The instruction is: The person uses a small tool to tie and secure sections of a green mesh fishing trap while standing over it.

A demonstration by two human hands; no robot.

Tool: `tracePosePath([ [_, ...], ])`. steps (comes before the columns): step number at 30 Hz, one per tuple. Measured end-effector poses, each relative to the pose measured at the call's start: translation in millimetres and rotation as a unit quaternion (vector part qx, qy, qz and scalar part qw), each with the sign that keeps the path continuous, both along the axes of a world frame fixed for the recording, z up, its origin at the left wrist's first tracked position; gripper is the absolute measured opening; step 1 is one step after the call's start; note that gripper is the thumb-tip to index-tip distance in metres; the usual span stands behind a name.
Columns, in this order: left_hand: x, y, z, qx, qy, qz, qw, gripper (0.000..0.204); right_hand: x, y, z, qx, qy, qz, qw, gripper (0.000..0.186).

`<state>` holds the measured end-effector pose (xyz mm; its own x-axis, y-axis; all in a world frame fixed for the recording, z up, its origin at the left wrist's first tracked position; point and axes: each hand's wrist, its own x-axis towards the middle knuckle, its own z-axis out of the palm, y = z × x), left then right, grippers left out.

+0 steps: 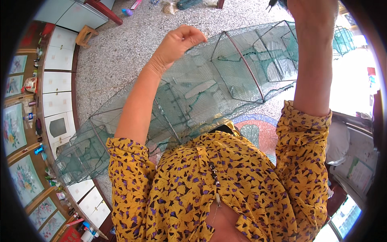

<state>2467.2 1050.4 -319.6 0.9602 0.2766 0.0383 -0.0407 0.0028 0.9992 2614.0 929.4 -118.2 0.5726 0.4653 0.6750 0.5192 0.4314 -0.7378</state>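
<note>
A long green mesh fish trap [193, 76] with square wire frames stretches across in front of me, from the lower left to the upper right. My left hand [183, 42] is raised over its far edge, thumb and fingers pinched together. Whatever lies in that pinch is too fine to make out. At the top right, my right hand [315, 10] is held high over the far end of the trap. Its fingers are cut off by the picture's edge. Dark strands [274, 4] show beside it, and I cannot tell if it holds them.
White cabinets [58, 82] line the left side, with a small wooden stool [86, 36] beside them. A purple-blue bottle [127, 12] lies on the speckled floor [117, 52]. A round patterned floor design [262, 131] shows beneath the trap. Bright light washes out the right side.
</note>
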Motion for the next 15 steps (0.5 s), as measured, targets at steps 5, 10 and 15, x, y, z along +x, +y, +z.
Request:
tracePosePath([
  [5, -1, 20, -4, -0.091, 0.044, 0.020, 0.995, 0.016, -31, -14, -28, -0.297, -0.075, 0.010, 0.952, 0.019],
  [10, 10, 24, 2, -0.115, 0.097, 0.033, 0.988, 0.018, -49, -43, -88, -0.534, -0.251, -0.014, 0.807, 0.021],
  [15, 12, 19, 0, -0.167, 0.099, 0.069, 0.978, 0.016, -53, -44, -117, -0.636, -0.258, -0.017, 0.727, 0.020],
])
